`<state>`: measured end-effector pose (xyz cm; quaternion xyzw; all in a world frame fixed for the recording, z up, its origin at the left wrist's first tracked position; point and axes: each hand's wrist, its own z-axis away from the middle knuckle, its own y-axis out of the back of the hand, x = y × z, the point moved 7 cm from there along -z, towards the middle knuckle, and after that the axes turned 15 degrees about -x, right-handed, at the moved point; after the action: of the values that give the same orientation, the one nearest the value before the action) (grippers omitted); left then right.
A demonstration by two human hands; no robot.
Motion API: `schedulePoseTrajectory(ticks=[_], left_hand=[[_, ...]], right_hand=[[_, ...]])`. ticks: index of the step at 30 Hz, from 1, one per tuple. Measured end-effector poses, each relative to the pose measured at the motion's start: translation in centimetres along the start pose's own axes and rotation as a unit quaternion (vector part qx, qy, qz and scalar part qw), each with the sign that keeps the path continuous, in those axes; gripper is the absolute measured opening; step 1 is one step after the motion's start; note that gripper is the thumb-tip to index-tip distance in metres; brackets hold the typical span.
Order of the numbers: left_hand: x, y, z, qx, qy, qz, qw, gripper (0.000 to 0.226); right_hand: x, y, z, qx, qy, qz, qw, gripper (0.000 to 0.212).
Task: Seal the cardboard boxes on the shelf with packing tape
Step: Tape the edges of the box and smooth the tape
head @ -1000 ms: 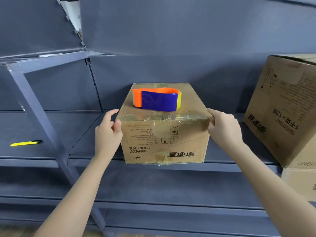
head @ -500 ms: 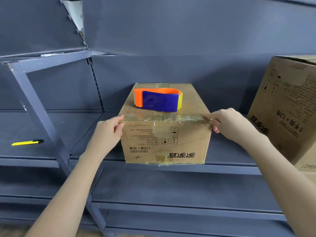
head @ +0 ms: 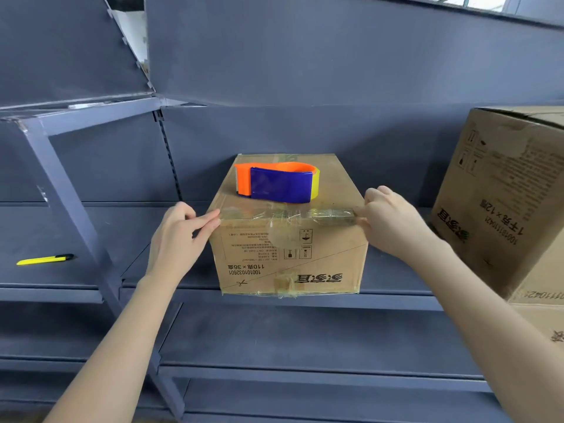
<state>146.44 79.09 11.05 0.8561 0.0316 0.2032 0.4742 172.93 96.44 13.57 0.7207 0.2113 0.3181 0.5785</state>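
Box (head: 290, 248) sits at the front lip of the shelf (head: 396, 300), centre of view, print upside down. Clear tape (head: 283, 215) runs along its top front edge from corner to corner and is wrinkled. Left hand (head: 177, 239) is at the top left corner: fingers straight and together, tips pressing the tape end onto the corner, thumb just below them at the box edge. Right hand (head: 393, 221) is at the top right corner: fingers curled, index on top and thumb under, pinching the tape end there. Can't tell if that end is stuck down. Dispenser (head: 280, 184), orange, blue and yellow, lies on the box top just behind the strip with its orange end to the left; neither hand touches it. Yellow knife (head: 44, 260) lies flat on the same shelf level in the left bay, past the diagonal brace and well apart from the box. Big box (head: 500, 193) stands to the right, near the right hand, not touching it.
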Motion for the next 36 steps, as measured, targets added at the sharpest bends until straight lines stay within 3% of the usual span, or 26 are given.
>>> schedulePoseTrajectory(ticks=[3, 7, 10, 13, 15, 18, 22, 26, 30, 36], left_hand=[[2.0, 0.1, -0.2, 0.02, -0.05, -0.065, 0.996, 0.036], [5.3, -2.2, -1.2, -0.055, -0.133, -0.053, 0.988, 0.041], [5.3, -2.6, -1.0, -0.017, -0.111, 0.009, 0.994, 0.034], [4.9, -2.3, -1.7, -0.017, -0.085, 0.005, 0.996, 0.03], [5.4, -2.3, -1.7, -0.029, -0.083, -0.035, 0.996, 0.031], [8.0, -2.2, -1.1, -0.012, -0.127, -0.085, 0.988, 0.037], [10.7, -4.1, -1.8, -0.073, -0.162, -0.029, 0.984, 0.037], [10.5, -3.9, -1.4, -0.009, -0.159, 0.012, 0.987, 0.027], [10.6, -3.5, -1.9, -0.008, -0.157, 0.005, 0.988, 0.025], [11.6, -4.4, -2.3, -0.047, -0.158, -0.007, 0.986, 0.045]], right_hand=[[-0.7, -0.3, 0.1, 0.013, 0.051, -0.04, 0.998, 0.028], [-1.3, -1.6, 0.3, -0.07, 0.137, -0.163, 0.975, 0.045], [-1.0, -1.3, 0.5, -0.013, 0.131, -0.228, 0.965, 0.04], [-0.6, -0.6, 0.0, 0.023, 0.112, -0.2, 0.973, 0.038], [-0.6, -0.9, -0.3, 0.004, 0.101, -0.175, 0.979, 0.039], [-1.8, -1.3, -0.5, -0.01, 0.121, -0.155, 0.98, 0.041], [-4.9, -1.2, -0.9, 0.001, 0.157, -0.139, 0.978, 0.044], [-5.0, -0.6, -1.2, 0.067, 0.133, -0.153, 0.977, 0.036], [-4.8, -0.3, -2.0, 0.059, 0.144, -0.163, 0.974, 0.034], [-6.9, 0.1, -2.2, 0.051, 0.223, -0.211, 0.95, 0.039]])
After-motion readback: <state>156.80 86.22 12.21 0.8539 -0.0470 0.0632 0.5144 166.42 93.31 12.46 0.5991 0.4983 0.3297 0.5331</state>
